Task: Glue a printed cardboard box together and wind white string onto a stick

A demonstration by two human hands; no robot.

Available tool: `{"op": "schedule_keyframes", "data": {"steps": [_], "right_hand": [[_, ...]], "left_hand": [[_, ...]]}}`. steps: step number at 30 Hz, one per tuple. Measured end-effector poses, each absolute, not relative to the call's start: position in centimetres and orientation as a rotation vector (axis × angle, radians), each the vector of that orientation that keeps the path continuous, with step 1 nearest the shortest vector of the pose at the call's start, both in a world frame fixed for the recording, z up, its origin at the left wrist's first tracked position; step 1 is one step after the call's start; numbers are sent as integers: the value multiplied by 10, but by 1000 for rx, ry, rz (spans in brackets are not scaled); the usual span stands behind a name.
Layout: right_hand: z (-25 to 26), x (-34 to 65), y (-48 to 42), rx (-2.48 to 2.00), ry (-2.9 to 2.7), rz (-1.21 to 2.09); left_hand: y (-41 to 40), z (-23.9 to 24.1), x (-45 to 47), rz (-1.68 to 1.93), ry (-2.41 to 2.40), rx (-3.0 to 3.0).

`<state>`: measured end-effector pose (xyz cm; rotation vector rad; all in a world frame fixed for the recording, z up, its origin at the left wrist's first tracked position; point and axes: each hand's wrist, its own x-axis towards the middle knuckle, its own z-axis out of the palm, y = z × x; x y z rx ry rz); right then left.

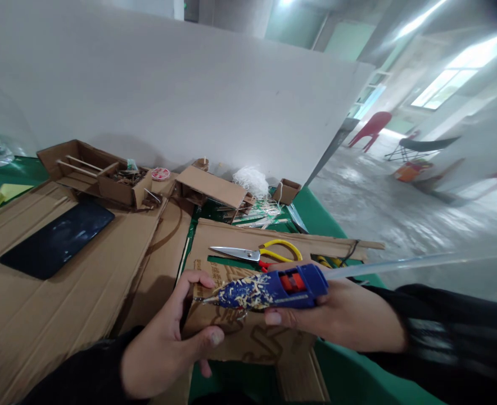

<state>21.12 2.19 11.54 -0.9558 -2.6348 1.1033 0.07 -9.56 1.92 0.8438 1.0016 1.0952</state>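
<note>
My right hand [349, 315] is wrapped round a blue hot glue gun [305, 292], whose front is crusted with pale shavings. A long clear glue stick [370, 269] runs out of its back end toward the right. The nozzle points left, over the left edge of a printed brown cardboard piece [235, 337]. My left hand [164, 343] grips that edge, with its thumb and a finger close to the nozzle tip. Whether the tip touches the cardboard, I cannot tell. Just beyond lie scissors [235, 253] with yellow and red handles, partly hidden by the gun and my right hand.
A dark tablet-like slab [57, 236] lies on cardboard sheeting at left. Along the white partition [168, 90] stand a divided cardboard box [117, 191], a folded cardboard form [215, 185], white string [251, 180] and several thin sticks [261, 214]. Chairs stand beyond at right.
</note>
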Motion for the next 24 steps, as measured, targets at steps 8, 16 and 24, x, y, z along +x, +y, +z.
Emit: {"op": "schedule_keyframes", "data": {"steps": [8, 16, 24], "right_hand": [[116, 209, 22, -932, -2637, 1139], [111, 214, 21, -955, -2615, 1057], [117, 216, 20, -1066, -2670, 1046]], "left_hand": [[-95, 18, 1, 1101, 1004, 839], [-95, 17, 0, 1093, 992, 831], [-95, 19, 0, 1081, 1000, 860]]}}
